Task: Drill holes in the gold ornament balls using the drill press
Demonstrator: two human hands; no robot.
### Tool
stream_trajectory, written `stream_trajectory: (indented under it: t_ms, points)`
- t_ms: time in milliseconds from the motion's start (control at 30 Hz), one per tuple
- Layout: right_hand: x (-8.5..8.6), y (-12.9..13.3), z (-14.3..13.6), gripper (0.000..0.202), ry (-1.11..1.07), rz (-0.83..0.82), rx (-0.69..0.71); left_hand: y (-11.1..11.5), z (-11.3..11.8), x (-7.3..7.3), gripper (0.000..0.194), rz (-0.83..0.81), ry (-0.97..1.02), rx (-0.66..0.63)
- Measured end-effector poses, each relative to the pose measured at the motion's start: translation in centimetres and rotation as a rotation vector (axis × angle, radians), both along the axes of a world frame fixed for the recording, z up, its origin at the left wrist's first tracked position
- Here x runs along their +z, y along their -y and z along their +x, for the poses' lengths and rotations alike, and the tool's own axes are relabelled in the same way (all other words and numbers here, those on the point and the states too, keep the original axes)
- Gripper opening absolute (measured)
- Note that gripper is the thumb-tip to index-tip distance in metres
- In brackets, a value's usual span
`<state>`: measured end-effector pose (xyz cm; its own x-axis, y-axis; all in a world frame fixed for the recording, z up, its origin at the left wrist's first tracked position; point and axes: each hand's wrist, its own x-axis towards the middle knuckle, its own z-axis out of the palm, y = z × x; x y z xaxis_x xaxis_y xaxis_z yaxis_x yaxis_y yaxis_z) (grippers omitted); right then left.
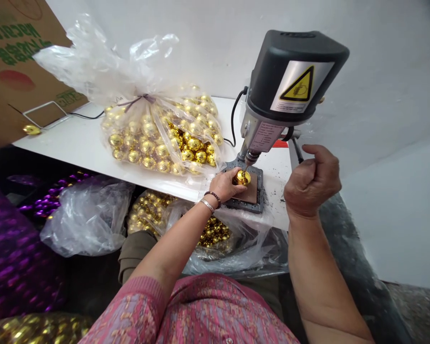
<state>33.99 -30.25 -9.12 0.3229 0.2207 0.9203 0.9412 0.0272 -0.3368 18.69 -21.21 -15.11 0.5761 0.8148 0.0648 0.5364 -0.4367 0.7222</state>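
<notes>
Pink knit cloth, mottled with lilac and ending in a ribbed cuff, forms the person's top [215, 313] at the lower edge. Past it, the left hand [226, 185], with a beaded bracelet [217, 197] and a silvery bangle [208, 206] at its wrist, grasps a glossy, mirror-bright gold ball [243, 177] between thumb and fingers. That round ball sits over a flat brown board [250, 195] on the dark, rectangular base [260, 191] of a drill press [297, 76], right under the slim metal bit; whether the tip has entered it I cannot tell. Curled into a fist, the right hand [312, 184] clenches the press's dark lever [298, 149]. Dark crumbs speckle the smooth white tabletop [71, 138] around the base. To the left bulges a tied, crinkled, translucent plastic bag [150, 138] packed with shiny gold balls, beside a matte cardboard box [25, 71].
</notes>
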Motion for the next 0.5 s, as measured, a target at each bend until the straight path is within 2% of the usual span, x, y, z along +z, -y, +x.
stream_trajectory:
  t_ms: [267,333,400,500]
  points:
    - [-1.7,-0.5,-0.1,0.035,0.002,0.037,-0.018,0.1,-0.1,0.2,0.057,-0.011,0.038,0.012]
    - [-1.5,-0.5,-0.4,0.035,-0.013,0.067,-0.018,0.1,-0.1,0.1,0.058,-0.009,0.033,0.016]
    - [-0.3,-0.5,-0.6,0.036,-0.027,0.106,-0.026,0.1,-0.1,0.0,0.058,-0.012,0.038,0.019]
    - [3.5,-1.0,-0.4,0.035,-0.059,0.14,0.01,0.0,0.0,-0.4,0.059,-0.028,0.056,0.021]
